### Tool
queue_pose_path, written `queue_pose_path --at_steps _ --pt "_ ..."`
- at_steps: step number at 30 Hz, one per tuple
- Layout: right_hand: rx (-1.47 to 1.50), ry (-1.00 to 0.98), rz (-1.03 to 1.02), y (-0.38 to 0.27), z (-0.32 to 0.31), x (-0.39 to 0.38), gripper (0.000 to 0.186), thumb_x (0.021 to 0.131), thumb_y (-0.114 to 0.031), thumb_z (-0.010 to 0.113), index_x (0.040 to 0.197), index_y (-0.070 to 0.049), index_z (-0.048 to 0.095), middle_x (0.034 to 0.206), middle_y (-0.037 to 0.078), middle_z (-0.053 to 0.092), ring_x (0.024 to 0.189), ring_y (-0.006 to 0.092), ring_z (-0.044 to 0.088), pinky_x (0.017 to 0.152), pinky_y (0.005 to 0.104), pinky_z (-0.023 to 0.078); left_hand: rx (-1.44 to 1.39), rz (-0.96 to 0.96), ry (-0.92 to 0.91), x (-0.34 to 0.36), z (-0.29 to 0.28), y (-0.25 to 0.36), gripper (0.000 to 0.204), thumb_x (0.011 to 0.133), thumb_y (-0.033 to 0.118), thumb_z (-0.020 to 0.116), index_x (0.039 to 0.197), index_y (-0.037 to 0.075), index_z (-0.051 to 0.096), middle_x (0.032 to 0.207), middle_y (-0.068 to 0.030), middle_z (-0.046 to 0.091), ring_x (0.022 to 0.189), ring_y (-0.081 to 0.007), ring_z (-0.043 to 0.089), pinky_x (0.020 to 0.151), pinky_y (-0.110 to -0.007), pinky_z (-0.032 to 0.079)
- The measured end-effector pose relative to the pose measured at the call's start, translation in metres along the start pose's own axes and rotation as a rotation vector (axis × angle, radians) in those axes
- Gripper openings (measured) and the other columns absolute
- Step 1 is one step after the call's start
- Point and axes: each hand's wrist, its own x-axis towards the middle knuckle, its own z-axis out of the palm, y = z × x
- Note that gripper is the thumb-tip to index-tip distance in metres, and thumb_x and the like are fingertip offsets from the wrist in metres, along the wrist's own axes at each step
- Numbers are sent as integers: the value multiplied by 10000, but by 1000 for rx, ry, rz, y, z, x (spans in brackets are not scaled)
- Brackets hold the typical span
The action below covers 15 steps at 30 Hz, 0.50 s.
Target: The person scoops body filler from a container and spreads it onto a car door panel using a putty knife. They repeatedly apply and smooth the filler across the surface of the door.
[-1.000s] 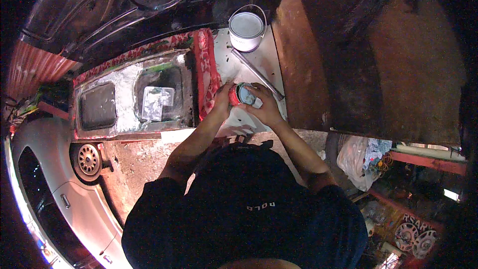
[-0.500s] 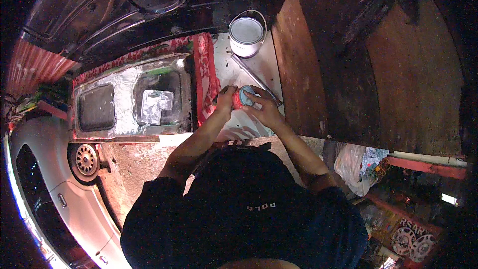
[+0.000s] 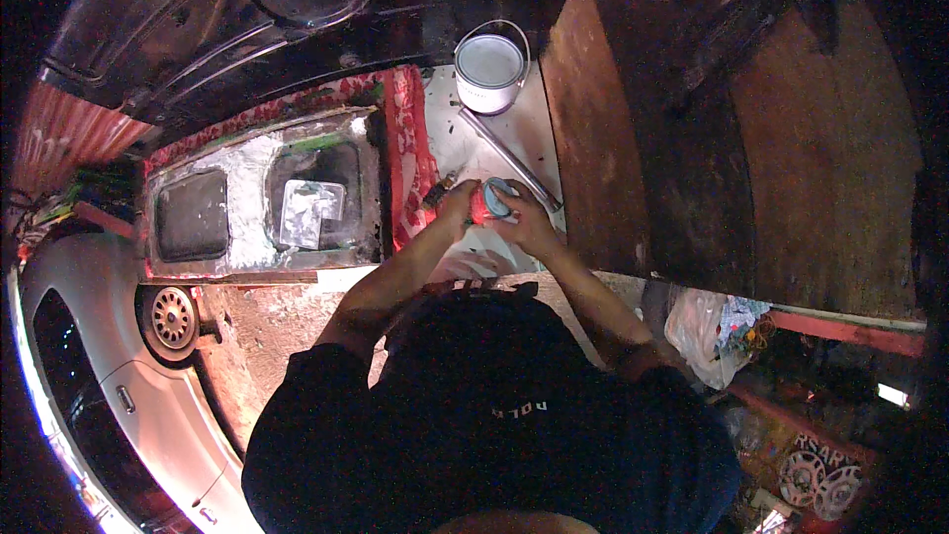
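Note:
Over the white worktop, both hands meet on a small red container with a light blue round top (image 3: 495, 198). My left hand (image 3: 461, 211) is wrapped round its red side. The fingers of my right hand (image 3: 526, 218) are closed on the blue top. Beside the left hand lies a small dark object (image 3: 436, 192), too blurred to name. Just beyond the hands rests a long silver tube (image 3: 509, 158), slanting toward a lidded white paint can (image 3: 486, 94) with its wire handle raised.
On the left a panel (image 3: 243, 193) with two dark recesses and white smears lies on red patterned cloth (image 3: 408, 119). It carries a clear flat sheet (image 3: 301, 227) with whitish paste. Wooden boards (image 3: 593, 138) border the right. A silver car (image 3: 133, 391) stands lower left.
The red container has turned slightly in my hands, and they have shifted a little to the right. The small dark object now shows apart from my left hand.

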Motion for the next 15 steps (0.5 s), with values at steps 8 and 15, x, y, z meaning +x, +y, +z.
queue_pose_path --at_steps 8,15 --pt "-153 209 53 26 7 -8 604 632 -172 810 1174 -60 568 1151 144 526 1087 318 519 934 409 440 195 -124 -63 -28 27 3 465 955 477 385 1236 135 529 1199 -74 573 1070 -217 548 902 -480 462" --pt "-262 267 47 56 17 -15 612 612 -150 823 1153 -93 544 1136 147 513 1072 335 508 911 440 443 238 -104 42 0 -29 -17 456 909 490 449 1228 180 550 1185 -29 569 1041 -202 503 905 -468 427"
